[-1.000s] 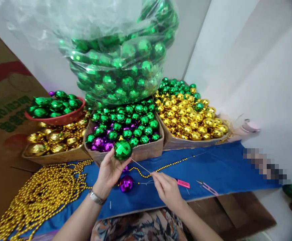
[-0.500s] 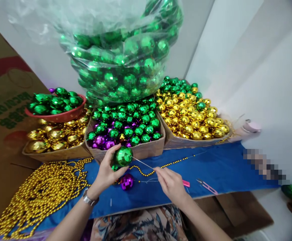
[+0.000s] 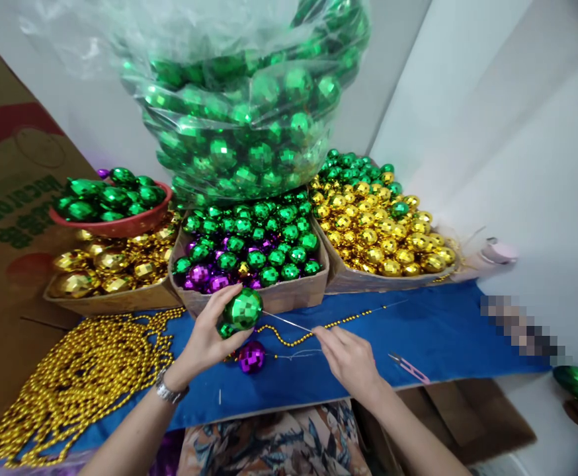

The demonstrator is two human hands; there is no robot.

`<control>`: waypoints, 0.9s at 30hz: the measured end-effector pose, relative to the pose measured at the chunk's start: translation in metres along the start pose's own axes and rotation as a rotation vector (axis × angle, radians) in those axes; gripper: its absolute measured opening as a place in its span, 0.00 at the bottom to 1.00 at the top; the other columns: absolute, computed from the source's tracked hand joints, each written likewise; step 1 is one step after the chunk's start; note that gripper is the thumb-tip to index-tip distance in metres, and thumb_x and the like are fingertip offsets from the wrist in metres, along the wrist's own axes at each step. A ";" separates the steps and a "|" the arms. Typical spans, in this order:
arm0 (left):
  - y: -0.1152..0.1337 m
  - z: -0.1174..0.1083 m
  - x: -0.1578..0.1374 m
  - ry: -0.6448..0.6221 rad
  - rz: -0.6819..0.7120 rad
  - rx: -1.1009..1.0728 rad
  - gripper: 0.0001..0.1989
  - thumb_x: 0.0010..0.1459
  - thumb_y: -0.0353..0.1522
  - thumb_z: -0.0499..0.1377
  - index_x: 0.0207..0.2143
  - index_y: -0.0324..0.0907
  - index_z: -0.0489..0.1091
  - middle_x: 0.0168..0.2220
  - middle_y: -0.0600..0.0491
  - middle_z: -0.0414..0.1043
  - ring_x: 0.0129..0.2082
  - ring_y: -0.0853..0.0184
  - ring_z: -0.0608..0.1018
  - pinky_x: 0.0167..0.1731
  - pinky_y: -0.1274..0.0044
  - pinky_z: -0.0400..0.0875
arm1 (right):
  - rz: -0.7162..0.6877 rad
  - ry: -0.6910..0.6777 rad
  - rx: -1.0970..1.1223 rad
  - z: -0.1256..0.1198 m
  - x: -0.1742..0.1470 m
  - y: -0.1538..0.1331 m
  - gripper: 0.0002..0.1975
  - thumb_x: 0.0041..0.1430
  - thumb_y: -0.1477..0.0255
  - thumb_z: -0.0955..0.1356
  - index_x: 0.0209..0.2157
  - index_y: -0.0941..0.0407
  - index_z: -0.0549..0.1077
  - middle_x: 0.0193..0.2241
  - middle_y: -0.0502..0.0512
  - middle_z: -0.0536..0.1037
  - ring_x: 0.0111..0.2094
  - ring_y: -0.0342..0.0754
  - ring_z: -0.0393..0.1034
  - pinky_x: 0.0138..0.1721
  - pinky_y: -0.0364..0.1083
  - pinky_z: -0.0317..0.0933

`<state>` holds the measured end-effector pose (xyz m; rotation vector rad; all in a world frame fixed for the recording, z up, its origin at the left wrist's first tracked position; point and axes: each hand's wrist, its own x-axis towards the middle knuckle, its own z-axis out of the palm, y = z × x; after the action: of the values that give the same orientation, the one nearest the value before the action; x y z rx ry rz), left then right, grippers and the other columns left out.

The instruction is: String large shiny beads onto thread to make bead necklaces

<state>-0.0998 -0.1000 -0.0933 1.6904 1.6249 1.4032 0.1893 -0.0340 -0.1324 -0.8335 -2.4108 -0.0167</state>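
- Holding faceted green ball [image 3: 244, 309] over worktop [image 3: 448, 330], toward back edge, in left hand [image 3: 207, 340], with fingers and thumb clamped round it.
- Pinching thin rod [image 3: 288, 321] in right hand [image 3: 351, 360], with fingers together on it, far end at ball's right side.
- Nearer front edge: purple ball [image 3: 252, 357].
- Right of that, by front edge: pink snips [image 3: 411, 369].

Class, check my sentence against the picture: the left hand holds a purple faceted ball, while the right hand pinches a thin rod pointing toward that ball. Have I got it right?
Not quite: the ball's colour is wrong. The head view shows the left hand holding a green faceted ball, while the right hand pinches a thin rod pointing toward that ball.
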 end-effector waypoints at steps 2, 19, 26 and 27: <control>0.001 -0.001 0.000 -0.018 0.009 0.009 0.36 0.44 0.30 0.69 0.57 0.50 0.66 0.57 0.48 0.65 0.59 0.53 0.66 0.61 0.63 0.55 | -0.016 0.005 -0.023 -0.001 0.001 0.001 0.14 0.68 0.74 0.58 0.43 0.56 0.75 0.25 0.53 0.74 0.26 0.44 0.68 0.30 0.42 0.59; -0.004 0.040 -0.027 -0.074 -0.222 -0.546 0.47 0.43 0.28 0.71 0.63 0.50 0.54 0.62 0.43 0.59 0.60 0.50 0.65 0.56 0.62 0.65 | 0.187 -0.062 0.592 0.036 -0.001 -0.028 0.14 0.68 0.72 0.58 0.41 0.55 0.74 0.34 0.55 0.80 0.34 0.46 0.75 0.36 0.42 0.67; 0.004 0.039 -0.032 -0.097 -0.193 -0.499 0.47 0.43 0.29 0.71 0.63 0.50 0.53 0.62 0.43 0.58 0.61 0.51 0.64 0.58 0.62 0.63 | 0.202 -0.093 0.619 0.043 -0.008 -0.029 0.13 0.68 0.72 0.58 0.40 0.55 0.73 0.33 0.55 0.78 0.33 0.46 0.74 0.34 0.43 0.66; 0.005 0.039 -0.033 -0.096 -0.195 -0.504 0.47 0.43 0.29 0.71 0.63 0.50 0.53 0.63 0.43 0.58 0.61 0.51 0.64 0.58 0.62 0.63 | 0.202 -0.089 0.620 0.044 -0.008 -0.030 0.13 0.68 0.72 0.58 0.40 0.55 0.73 0.32 0.55 0.78 0.32 0.45 0.74 0.34 0.42 0.66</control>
<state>-0.0587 -0.1177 -0.1173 1.2525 1.2123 1.4537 0.1550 -0.0540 -0.1679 -0.7770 -2.1931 0.8152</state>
